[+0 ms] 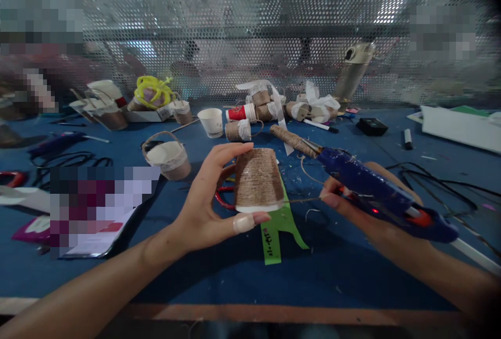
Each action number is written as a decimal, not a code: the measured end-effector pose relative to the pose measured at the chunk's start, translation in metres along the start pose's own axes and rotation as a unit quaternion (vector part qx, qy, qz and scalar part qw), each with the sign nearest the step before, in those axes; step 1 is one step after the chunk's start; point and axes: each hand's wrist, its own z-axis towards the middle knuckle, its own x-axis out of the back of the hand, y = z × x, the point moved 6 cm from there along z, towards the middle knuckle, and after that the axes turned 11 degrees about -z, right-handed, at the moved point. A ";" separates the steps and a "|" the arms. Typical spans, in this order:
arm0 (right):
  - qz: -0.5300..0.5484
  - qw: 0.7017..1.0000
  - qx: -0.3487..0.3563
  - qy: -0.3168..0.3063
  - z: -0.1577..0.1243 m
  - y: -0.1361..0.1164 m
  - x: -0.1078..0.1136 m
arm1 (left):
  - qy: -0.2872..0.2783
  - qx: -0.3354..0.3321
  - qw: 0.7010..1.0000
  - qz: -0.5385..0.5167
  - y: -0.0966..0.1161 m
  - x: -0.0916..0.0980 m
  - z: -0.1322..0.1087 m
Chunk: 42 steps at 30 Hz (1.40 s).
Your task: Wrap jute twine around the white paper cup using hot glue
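My left hand [213,200] holds a paper cup wrapped in brown twine [258,179] upside down, thumb under its white rim and fingers over the base. My right hand [354,208] grips a blue hot glue gun [376,190], whose twine-covered nozzle end [291,140] points up and left, past the cup. A thin strand of twine [303,201] runs from the cup's rim to the fingers of my right hand. Both hands hover above the blue table [219,276].
A green paper strip [276,229] and red-handled scissors [221,198] lie under the cup. A twine-handled cup [168,156], white cup [211,121], red cup [240,113] and more wrapped cups stand behind. Black cables [442,185] trail right. A perforated metal screen [250,31] closes the back.
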 end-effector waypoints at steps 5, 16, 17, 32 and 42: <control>-0.005 1.000 0.014 0.004 0.001 -0.003 -0.001 | -0.006 0.013 0.999 -0.049 -0.002 -0.003 0.000; 0.007 0.999 0.023 -0.029 -0.001 -0.013 -0.006 | 0.019 -0.008 0.987 -0.157 0.000 -0.007 0.002; 0.004 0.999 0.022 -0.033 0.000 -0.013 -0.006 | 0.020 -0.007 0.987 -0.161 0.000 -0.007 0.002; -0.006 0.998 -0.011 -0.067 -0.008 0.003 -0.017 | 0.048 0.081 0.973 -0.209 -0.005 -0.019 -0.005; 0.027 0.999 -0.011 -0.036 0.003 -0.008 -0.015 | -0.009 0.185 0.965 -0.185 -0.017 -0.027 -0.006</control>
